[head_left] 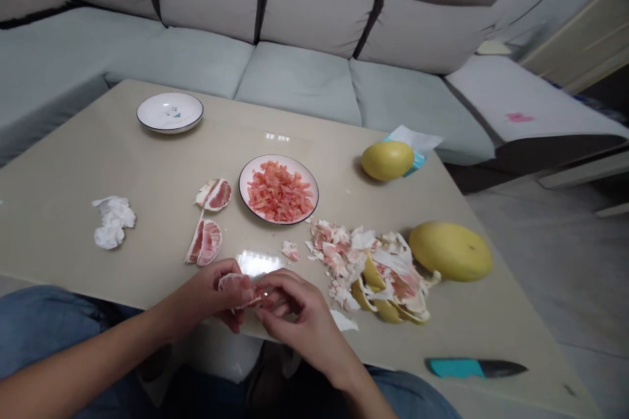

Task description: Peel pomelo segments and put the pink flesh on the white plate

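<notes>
Segment point(236, 284) was gripped between your left hand point(215, 298) and right hand point(297, 315); plate point(242, 187) held peeled flesh, while two pieces point(205, 242) and two whole fruits point(451, 251) remained unpeeled.

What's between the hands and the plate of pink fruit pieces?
Head view: one scrap of peel on bare table between the plate and the left hand and right hand gripping the fruit segment.

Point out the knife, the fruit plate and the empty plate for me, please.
knife point(476, 368): head view, handle end beside the blade.
fruit plate point(246, 173): head view, bare left rim.
empty plate point(157, 111): head view, bare inner surface.
</notes>
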Motion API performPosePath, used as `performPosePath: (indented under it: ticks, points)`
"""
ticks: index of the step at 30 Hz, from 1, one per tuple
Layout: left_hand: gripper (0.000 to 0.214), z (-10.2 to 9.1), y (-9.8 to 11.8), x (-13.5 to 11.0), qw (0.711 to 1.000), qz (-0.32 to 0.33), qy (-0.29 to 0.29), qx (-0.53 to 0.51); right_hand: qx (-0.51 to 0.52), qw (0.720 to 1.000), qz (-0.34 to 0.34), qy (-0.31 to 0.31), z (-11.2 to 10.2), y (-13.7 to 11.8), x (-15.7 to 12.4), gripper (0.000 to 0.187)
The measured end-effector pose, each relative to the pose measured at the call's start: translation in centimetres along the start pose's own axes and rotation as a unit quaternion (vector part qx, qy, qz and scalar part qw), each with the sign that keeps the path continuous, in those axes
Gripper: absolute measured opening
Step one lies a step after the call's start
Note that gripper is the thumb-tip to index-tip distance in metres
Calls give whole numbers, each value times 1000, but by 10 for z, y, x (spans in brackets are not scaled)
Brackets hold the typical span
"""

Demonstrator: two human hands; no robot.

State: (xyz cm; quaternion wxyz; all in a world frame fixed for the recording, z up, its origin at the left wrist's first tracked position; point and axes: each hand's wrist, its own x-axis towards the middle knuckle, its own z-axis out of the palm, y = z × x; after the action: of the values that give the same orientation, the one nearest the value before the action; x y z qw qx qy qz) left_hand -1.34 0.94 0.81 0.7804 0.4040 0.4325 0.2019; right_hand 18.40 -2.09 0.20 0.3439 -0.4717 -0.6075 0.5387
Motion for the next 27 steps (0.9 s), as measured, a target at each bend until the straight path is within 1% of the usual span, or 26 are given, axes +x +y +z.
performPosePath:
  ticks: [2,4,7,16,22,27]
  points:
    - [26,1,1,0,1000,-3,0,-7,-2,1000,3,3,0,0,1,19]
    - [26,1,2,0,1000,-8,2,-13,-6,1000,0,11,-1,0,1,13]
    - [25,2,2,1,1000,-16,1,-20,-4,1000,-7,11,-1,-2,1,11]
    - [25,1,2,3,999,-34,-13,-28,-42,999,-31,10,-2,-7,0,14]
    - [28,-2,-2,2,999,-22,-22,-17,-69,997,-20,8,-3,-7,-2,16]
    - [27,-3,2,1,1000,-23,-17,0,-76,997,-5,-3,-7,-9,-2,16]
